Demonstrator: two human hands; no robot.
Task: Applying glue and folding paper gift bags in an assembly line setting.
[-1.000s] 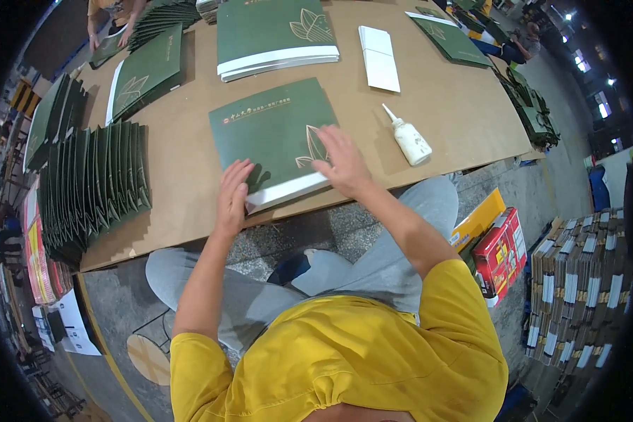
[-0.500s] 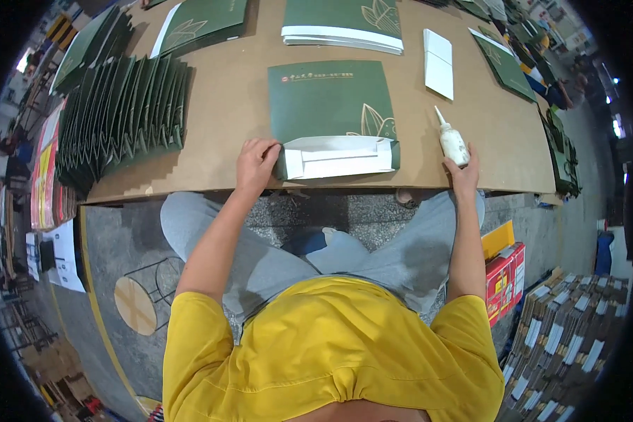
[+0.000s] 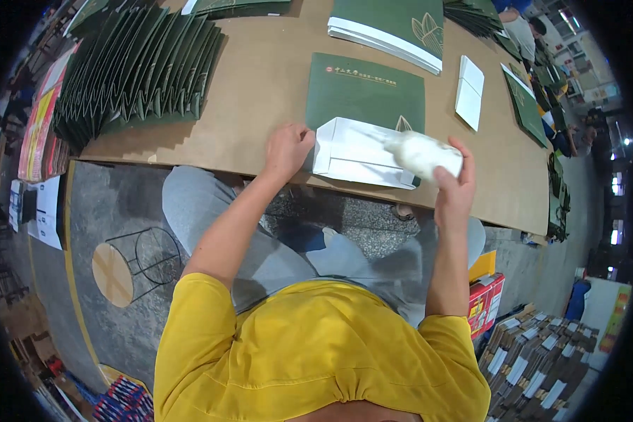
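I have the flat, dark green paper bag (image 3: 366,88) at the near edge of the brown tabletop (image 3: 260,70), likely light, easily creased, best held by its sides; the left hand (image 3: 288,150) curls its fingers there, whether pinching I cannot tell. The right hand (image 3: 457,172) grasps a tilted white plastic squeeze bottle (image 3: 431,156), probably soft-walled, round its body, above the bag's opened white base (image 3: 362,144).

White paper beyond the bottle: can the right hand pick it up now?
Probably not as things stand: the right hand is holding the white bottle, though the white paper lies uncovered nearby.
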